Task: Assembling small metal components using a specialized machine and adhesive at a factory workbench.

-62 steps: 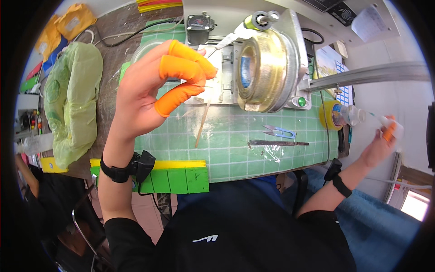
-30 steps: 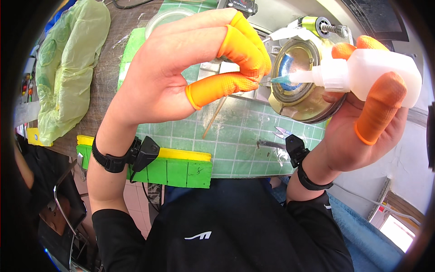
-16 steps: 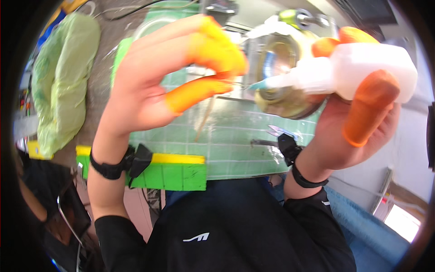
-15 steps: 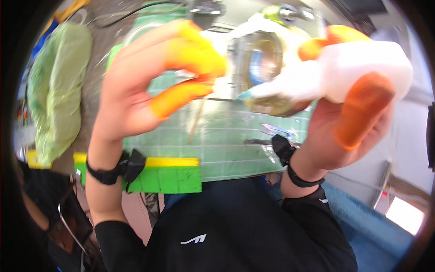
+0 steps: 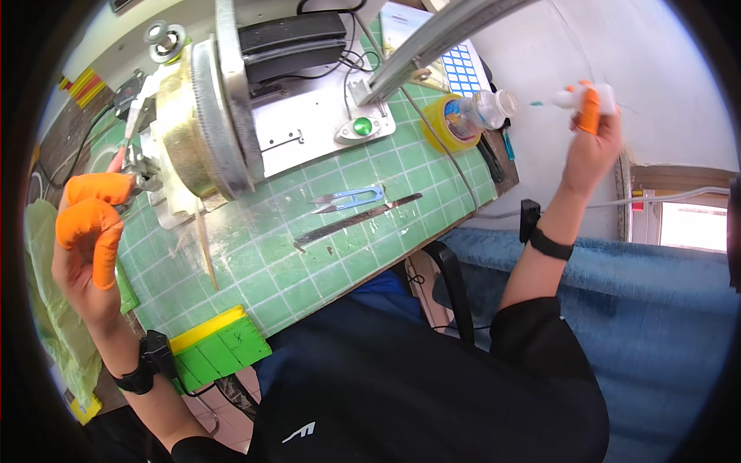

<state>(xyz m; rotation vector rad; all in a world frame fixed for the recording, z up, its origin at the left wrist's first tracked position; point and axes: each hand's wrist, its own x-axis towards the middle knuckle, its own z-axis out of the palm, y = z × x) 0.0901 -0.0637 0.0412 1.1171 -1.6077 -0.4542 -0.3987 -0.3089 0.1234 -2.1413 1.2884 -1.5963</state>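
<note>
My right hand (image 5: 590,127), with orange finger cots, grips a small white squeeze bottle (image 5: 604,100) at the right, out past the table edge. Its narrow nozzle has a teal tip (image 5: 537,103) that points left toward a clear plastic bottle (image 5: 486,110). My left hand (image 5: 89,231), also in orange finger cots, is at the far left with its fingers curled in. Its fingertips are beside a small metal clamp (image 5: 145,168) on a machine with a large brass-coloured drum (image 5: 181,131). Whatever those fingers may hold is hidden.
Blue thread snips (image 5: 359,198) and a dark flat blade-like strip (image 5: 359,219) lie on the green gridded mat (image 5: 285,270). A thin wooden stick (image 5: 207,251) lies near the drum. A yellow container (image 5: 448,127) holds the clear bottle. A green block (image 5: 224,359) sits at the front edge.
The view has swung round. My right hand has carried the white bottle away from the machine to the right. My left hand, formerly raised in front of the drum, is now beside the clamp.
</note>
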